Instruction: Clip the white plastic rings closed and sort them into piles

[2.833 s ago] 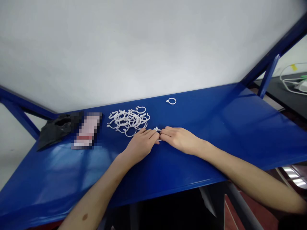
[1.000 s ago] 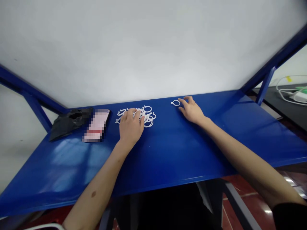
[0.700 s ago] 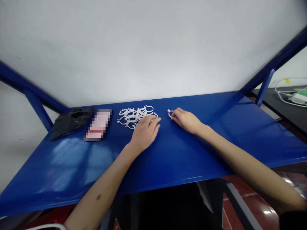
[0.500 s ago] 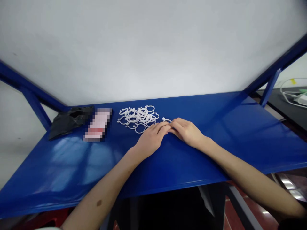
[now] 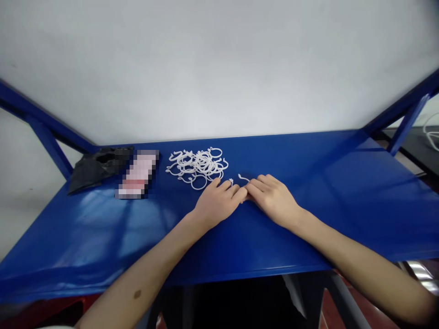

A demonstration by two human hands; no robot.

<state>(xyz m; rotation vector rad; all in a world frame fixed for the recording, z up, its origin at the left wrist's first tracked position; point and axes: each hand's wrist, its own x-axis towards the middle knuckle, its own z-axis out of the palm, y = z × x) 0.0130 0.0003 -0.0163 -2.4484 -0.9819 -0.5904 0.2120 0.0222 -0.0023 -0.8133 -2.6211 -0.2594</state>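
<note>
My left hand (image 5: pixel 219 201) and my right hand (image 5: pixel 272 201) meet over the front middle of the table. Both are closed, fingertips together, on one white plastic ring (image 5: pixel 243 178). Its two ends stick up beyond the fingers with a gap between them; the rest is hidden in my grip. Just past my left hand lies a loose pile of similar white open rings (image 5: pixel 202 163), several of them overlapping, with small knobs or loops at their ends.
The blue table (image 5: pixel 291 246) stands against a pale wall. To the left lie a black plastic bag (image 5: pixel 92 171) and a flat item with a blurred pinkish face (image 5: pixel 139 171). Blue slanted braces (image 5: pixel 408 123) rise at both table ends. A dark surface with a white cable (image 5: pixel 430 135) is at far right.
The ring's ends now show apart above my fingers, where one knob and a short arc showed before. Both hands have moved slightly nearer to me, and the view has shifted a little.
</note>
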